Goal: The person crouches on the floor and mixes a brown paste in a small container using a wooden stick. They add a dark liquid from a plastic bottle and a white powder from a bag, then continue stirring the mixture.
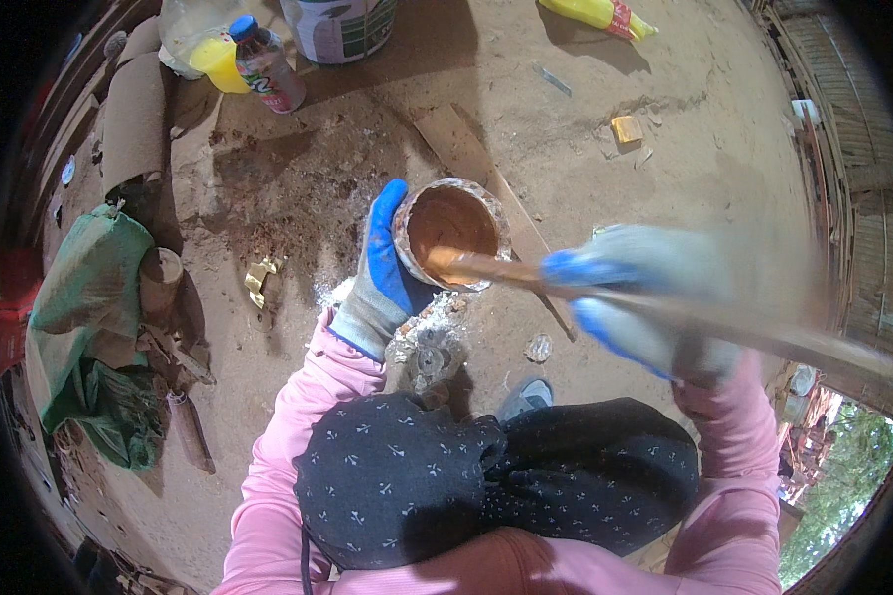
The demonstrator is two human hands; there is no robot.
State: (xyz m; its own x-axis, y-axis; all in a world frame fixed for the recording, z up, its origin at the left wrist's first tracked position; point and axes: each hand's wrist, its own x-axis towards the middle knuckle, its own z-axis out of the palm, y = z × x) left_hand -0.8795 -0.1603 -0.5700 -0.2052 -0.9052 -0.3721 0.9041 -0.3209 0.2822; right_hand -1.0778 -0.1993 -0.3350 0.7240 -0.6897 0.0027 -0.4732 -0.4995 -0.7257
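Observation:
My left hand (379, 283), in a grey glove with a blue coated palm, is closed round the left side of a round pot (504, 228). Its rim is speckled white and its inside (456, 220) is reddish-brown; I cannot tell how deep any contents are. My right hand (655, 288), in the same kind of glove and smeared by motion, grips a long wooden stick (814, 342). The stick's orange-brown tip is inside the pot, and its far end runs out to the right.
A flat board (451, 134) lies on the dirt floor beyond the pot. Farther off stand a blue-capped bottle (273, 79), a white bucket (342, 35) and a yellow bottle (600, 15). At left, a green cloth (89, 297) lies by a rusty cylinder (162, 283).

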